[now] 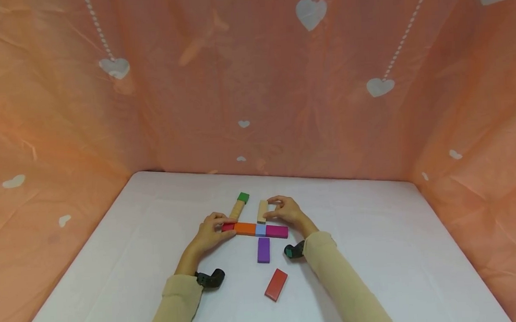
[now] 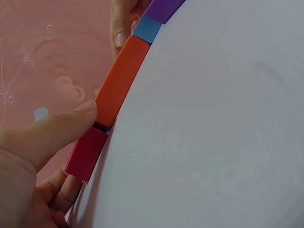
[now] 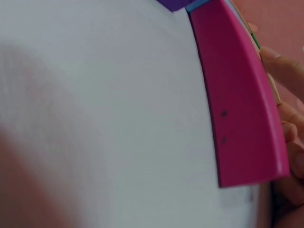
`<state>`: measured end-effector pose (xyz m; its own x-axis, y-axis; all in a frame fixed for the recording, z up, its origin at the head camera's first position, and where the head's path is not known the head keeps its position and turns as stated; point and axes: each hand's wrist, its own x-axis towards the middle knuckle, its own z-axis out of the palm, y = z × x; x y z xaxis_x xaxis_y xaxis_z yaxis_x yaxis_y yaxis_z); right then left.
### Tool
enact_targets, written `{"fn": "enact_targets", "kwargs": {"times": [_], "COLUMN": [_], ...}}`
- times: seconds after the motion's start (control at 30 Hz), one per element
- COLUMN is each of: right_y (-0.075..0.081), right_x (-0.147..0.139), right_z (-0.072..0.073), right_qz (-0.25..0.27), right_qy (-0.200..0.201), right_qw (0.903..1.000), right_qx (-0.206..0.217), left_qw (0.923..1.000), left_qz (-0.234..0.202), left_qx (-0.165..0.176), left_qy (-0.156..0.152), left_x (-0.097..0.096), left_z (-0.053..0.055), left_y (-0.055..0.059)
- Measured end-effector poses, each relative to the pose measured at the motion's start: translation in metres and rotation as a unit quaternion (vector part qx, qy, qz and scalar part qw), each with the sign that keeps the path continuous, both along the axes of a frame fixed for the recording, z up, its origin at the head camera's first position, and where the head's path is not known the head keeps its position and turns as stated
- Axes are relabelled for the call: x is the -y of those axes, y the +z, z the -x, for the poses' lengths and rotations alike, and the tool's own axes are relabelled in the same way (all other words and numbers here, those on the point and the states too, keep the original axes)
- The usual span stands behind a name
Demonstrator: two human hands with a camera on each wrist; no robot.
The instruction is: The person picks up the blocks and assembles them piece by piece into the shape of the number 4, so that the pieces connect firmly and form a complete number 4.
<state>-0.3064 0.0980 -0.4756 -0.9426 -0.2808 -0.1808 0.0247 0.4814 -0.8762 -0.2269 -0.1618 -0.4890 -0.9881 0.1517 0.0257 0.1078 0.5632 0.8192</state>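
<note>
My left hand [image 1: 210, 232] has its thumb and fingers around a short red block [image 1: 227, 227] at the left end of a row. In the left wrist view, its thumb tip lies by the joint of that red block [image 2: 87, 153] and an orange block [image 2: 122, 83]. My right hand [image 1: 287, 211] holds a plain wooden block [image 1: 262, 211] between thumb and fingers, just behind a small light blue block [image 1: 260, 230]. Rightmost in the row is a magenta block [image 1: 277, 231], large in the right wrist view, with two dark dots.
Behind the row's left part, a plain wooden piece [image 1: 237, 209] leads to a green block [image 1: 243, 197]. A purple block [image 1: 264, 250] lies in front of the light blue one. Closer to me is a separate red block [image 1: 276, 285]. Orange curtains [image 1: 272, 83] surround the white table [image 1: 375, 271].
</note>
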Motion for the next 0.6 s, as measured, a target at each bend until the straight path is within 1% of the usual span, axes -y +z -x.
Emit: {"fn": "enact_targets", "kwargs": {"times": [0.3, 0.4, 0.6], "right_y": [0.0022, 0.0025, 0.0021], "right_x": [-0.0027, -0.0029, -0.0027], "right_z": [-0.0012, -0.0009, -0.0029], "right_qz": [0.001, -0.005, -0.006], "right_qy": [-0.001, -0.001, 0.019], "right_qw": [1.0, 1.0, 0.9998], "right_qx": [0.009, 0.0, -0.006], "left_qw": [1.0, 0.9999, 0.9998], "left_qz": [-0.002, -0.004, 0.0], "left_qx": [-0.004, -0.009, -0.016], "left_qy": [-0.007, -0.01, -0.01], "left_x": [-0.0025, -0.0024, -0.002], "left_z": [0.0025, 0.0031, 0.0005], "left_y": [-0.0002, 0.0002, 0.0008]}}
